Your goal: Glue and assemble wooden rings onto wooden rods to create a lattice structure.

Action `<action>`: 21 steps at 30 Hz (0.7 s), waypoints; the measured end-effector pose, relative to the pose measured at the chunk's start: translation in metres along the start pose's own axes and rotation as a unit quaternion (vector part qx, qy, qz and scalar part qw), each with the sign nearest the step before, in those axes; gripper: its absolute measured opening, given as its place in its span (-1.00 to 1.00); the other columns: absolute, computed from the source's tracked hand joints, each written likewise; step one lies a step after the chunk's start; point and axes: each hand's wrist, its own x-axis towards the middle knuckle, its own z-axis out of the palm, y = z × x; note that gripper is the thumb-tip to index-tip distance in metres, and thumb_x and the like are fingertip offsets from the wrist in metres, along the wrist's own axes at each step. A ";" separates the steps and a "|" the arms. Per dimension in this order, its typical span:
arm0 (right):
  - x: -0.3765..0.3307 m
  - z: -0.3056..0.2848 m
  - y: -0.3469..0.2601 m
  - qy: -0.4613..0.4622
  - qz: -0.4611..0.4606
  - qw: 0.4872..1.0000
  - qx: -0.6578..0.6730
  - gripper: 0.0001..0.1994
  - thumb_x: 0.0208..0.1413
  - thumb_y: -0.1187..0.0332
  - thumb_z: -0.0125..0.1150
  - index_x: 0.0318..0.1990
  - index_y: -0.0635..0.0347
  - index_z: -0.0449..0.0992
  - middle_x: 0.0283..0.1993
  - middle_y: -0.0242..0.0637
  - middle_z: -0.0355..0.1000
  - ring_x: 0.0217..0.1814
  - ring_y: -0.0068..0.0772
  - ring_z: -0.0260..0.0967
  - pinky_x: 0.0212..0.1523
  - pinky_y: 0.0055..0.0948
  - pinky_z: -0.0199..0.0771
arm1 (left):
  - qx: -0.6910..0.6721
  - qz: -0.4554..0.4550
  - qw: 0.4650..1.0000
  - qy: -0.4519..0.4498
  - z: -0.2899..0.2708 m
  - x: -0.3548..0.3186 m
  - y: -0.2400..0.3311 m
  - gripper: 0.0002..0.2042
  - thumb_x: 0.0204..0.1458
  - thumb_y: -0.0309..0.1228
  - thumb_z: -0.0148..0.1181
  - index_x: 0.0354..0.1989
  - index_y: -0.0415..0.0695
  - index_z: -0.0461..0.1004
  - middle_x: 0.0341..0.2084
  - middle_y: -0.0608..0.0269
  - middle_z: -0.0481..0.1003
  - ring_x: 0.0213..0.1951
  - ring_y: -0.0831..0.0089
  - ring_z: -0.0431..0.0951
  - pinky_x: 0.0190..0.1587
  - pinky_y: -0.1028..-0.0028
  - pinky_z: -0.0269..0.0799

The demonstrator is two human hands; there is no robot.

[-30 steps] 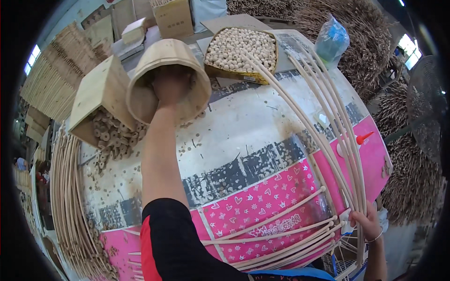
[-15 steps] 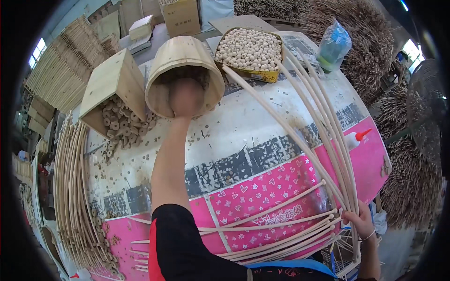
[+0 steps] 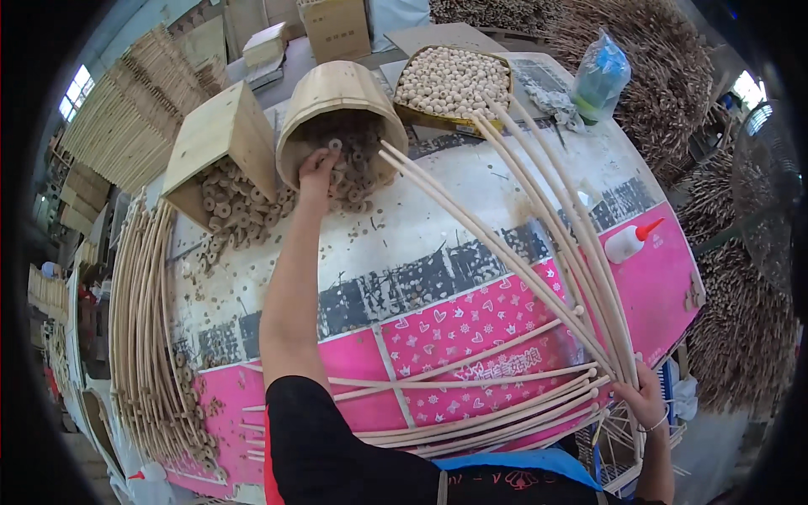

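Note:
At the mouth of a tipped wooden bucket [image 3: 341,88], my left hand [image 3: 316,168] pinches a small wooden ring [image 3: 335,145] between its fingertips. More rings [image 3: 349,185] lie inside the bucket and spill out over its lip. My right hand [image 3: 641,396], low on the right, is closed round the near ends of several long pale wooden rods [image 3: 581,252]. Those rods fan out away from me over the table. Beside the right hand, more rods with round knobs on their ends [image 3: 505,412] lie across the pink part of the table.
Left of the bucket, a wooden box [image 3: 220,139] on its side spills rings. A yellow tray [image 3: 454,124] of wooden balls stands behind the rods. A glue bottle [image 3: 624,245] lies at right, a bagged green bottle [image 3: 599,84] behind. Bundled rods [image 3: 139,320] line the left edge.
My left hand has drawn back from deep inside the bucket to its mouth, bringing a ring into sight. My right hand still grips the rods, whose far ends have shifted slightly.

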 end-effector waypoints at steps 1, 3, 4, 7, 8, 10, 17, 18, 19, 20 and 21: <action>0.001 0.000 0.003 -0.004 -0.025 0.999 -0.027 -0.72 0.10 0.43 0.28 -0.05 0.35 0.52 -0.33 -0.44 0.48 -0.38 -0.65 0.39 -0.35 -0.61 0.37 | -0.086 -0.045 0.995 -0.032 -0.004 -0.009 0.005 -0.78 0.18 -0.25 0.31 -0.06 -0.03 0.55 -0.33 0.35 0.54 -0.49 0.55 0.45 -0.58 0.51 0.20; 0.006 0.009 0.003 -0.007 -0.054 0.998 -0.037 -0.73 0.10 0.43 0.29 -0.06 0.34 0.52 -0.34 -0.45 0.46 -0.38 -0.66 0.37 -0.36 -0.61 0.36 | -0.072 -0.039 0.996 -0.022 -0.013 -0.022 0.008 -0.79 0.20 -0.28 0.28 -0.06 -0.05 0.54 -0.38 0.37 0.52 -0.54 0.58 0.42 -0.64 0.56 0.10; 0.009 0.016 -0.001 -0.009 -0.082 0.996 -0.046 -0.74 0.09 0.44 0.30 -0.07 0.34 0.52 -0.35 -0.46 0.45 -0.38 -0.66 0.36 -0.37 -0.60 0.35 | -0.053 -0.016 0.998 -0.005 -0.020 -0.032 0.007 -0.80 0.17 -0.29 0.29 -0.09 -0.07 0.56 -0.44 0.38 0.48 -0.60 0.61 0.33 -0.66 0.55 0.08; 0.010 0.030 -0.017 -0.026 -0.043 0.997 -0.052 -0.75 0.09 0.44 0.29 -0.08 0.34 0.51 -0.40 -0.44 0.41 -0.37 -0.66 0.32 -0.36 -0.57 0.33 | -0.015 0.019 0.999 0.022 -0.019 -0.078 0.019 -0.84 0.16 -0.33 0.27 -0.22 -0.15 0.58 -0.53 0.42 0.42 -0.64 0.66 0.25 -0.64 0.56 0.10; 0.009 0.032 -0.016 -0.031 -0.049 0.997 -0.058 -0.76 0.10 0.45 0.29 -0.09 0.34 0.51 -0.41 -0.44 0.39 -0.37 -0.65 0.31 -0.35 -0.56 0.32 | 0.003 0.040 0.999 0.026 -0.019 -0.091 0.023 -0.85 0.17 -0.34 0.25 -0.24 -0.17 0.57 -0.54 0.44 0.41 -0.63 0.68 0.24 -0.63 0.57 0.10; 0.010 0.038 -0.006 -0.033 -0.053 0.997 -0.049 -0.78 0.10 0.44 0.29 -0.13 0.35 0.50 -0.42 -0.45 0.37 -0.40 -0.63 0.27 -0.37 -0.55 0.31 | 0.038 0.077 0.996 0.036 -0.025 -0.113 0.028 -0.87 0.22 -0.39 0.21 -0.27 -0.20 0.56 -0.58 0.50 0.37 -0.61 0.72 0.23 -0.60 0.59 0.12; 0.007 0.049 -0.007 -0.075 -0.115 0.984 -0.114 -0.75 0.10 0.44 0.28 -0.08 0.34 0.51 -0.38 -0.45 0.41 -0.35 -0.65 0.28 -0.34 -0.54 0.30 | 0.036 0.154 0.986 0.058 -0.068 -0.148 0.014 -0.87 0.24 -0.37 0.21 -0.25 -0.17 0.55 -0.58 0.50 0.34 -0.62 0.73 0.22 -0.62 0.57 0.13; 0.005 0.053 -0.010 -0.065 -0.127 0.982 -0.122 -0.77 0.08 0.44 0.28 -0.13 0.35 0.51 -0.42 -0.37 0.38 -0.41 -0.59 0.27 -0.37 -0.49 0.30 | 0.036 0.154 0.986 0.062 -0.073 -0.153 0.012 -0.87 0.24 -0.37 0.21 -0.25 -0.17 0.55 -0.58 0.50 0.34 -0.62 0.73 0.22 -0.62 0.57 0.13; 0.003 0.056 -0.013 -0.053 -0.138 0.980 -0.130 -0.79 0.07 0.43 0.29 -0.18 0.35 0.51 -0.47 -0.28 0.35 -0.46 -0.52 0.26 -0.40 -0.44 0.29 | 0.069 0.167 0.980 0.080 -0.077 -0.159 0.013 -0.88 0.24 -0.39 0.21 -0.24 -0.17 0.55 -0.58 0.48 0.35 -0.60 0.73 0.23 -0.59 0.55 0.15; 0.003 0.058 -0.015 -0.055 -0.140 0.980 -0.131 -0.79 0.07 0.43 0.29 -0.18 0.35 0.51 -0.47 -0.28 0.35 -0.46 -0.52 0.26 -0.40 -0.44 0.29 | 0.102 0.180 0.974 0.098 -0.081 -0.165 0.013 -0.89 0.23 -0.40 0.21 -0.23 -0.18 0.55 -0.58 0.47 0.36 -0.58 0.72 0.24 -0.55 0.54 0.17; 0.004 0.060 -0.016 -0.043 -0.175 0.973 -0.145 -0.79 0.07 0.43 0.29 -0.18 0.35 0.51 -0.48 -0.25 0.35 -0.47 -0.47 0.26 -0.40 -0.42 0.30 | 0.101 0.180 0.973 0.101 -0.085 -0.174 0.013 -0.89 0.23 -0.40 0.21 -0.23 -0.18 0.55 -0.58 0.47 0.36 -0.58 0.72 0.24 -0.55 0.54 0.17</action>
